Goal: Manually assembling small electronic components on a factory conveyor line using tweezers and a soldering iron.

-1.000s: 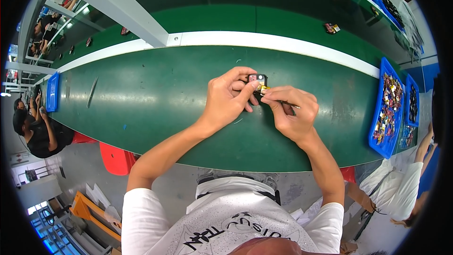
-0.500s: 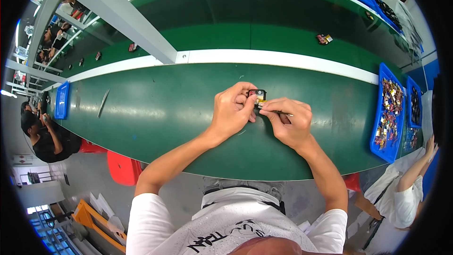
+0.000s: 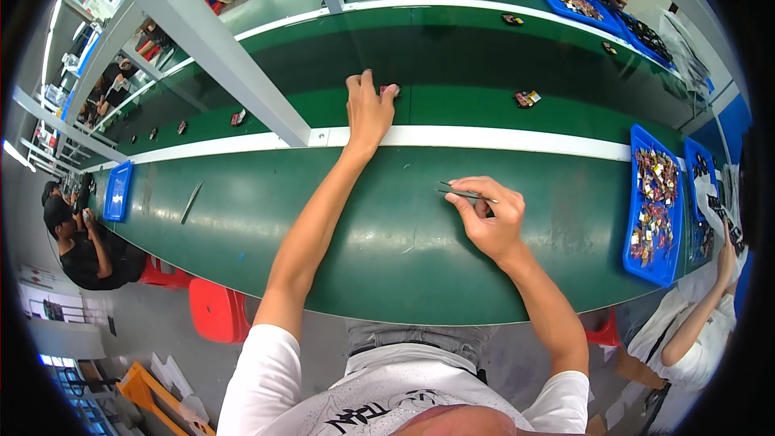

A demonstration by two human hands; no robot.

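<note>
My left hand (image 3: 370,117) reaches past the white rail onto the far green strip, its fingers spread. Beside its thumb lies a small dark part with red and silver on it (image 3: 391,89), partly hidden by the thumb; whether they touch I cannot tell. Over the near green worktop (image 3: 387,250), my right hand (image 3: 494,214) is closed round a pair of thin metal tweezers (image 3: 468,193), whose tips point left and stand slightly apart with nothing visible between them.
A white rail (image 3: 484,139) divides worktop and strip, with a grey post (image 3: 242,73) rising at left. Another part (image 3: 527,98) lies on the strip. Blue trays of small parts (image 3: 672,254) stand at right, a blue tray (image 3: 118,192) and second tweezers (image 3: 191,202) at left. Co-workers sit around.
My left hand has moved from the middle of the worktop out to the strip and spread its fingers, parting from my right hand. The right hand keeps the tweezers. The view has shifted.
</note>
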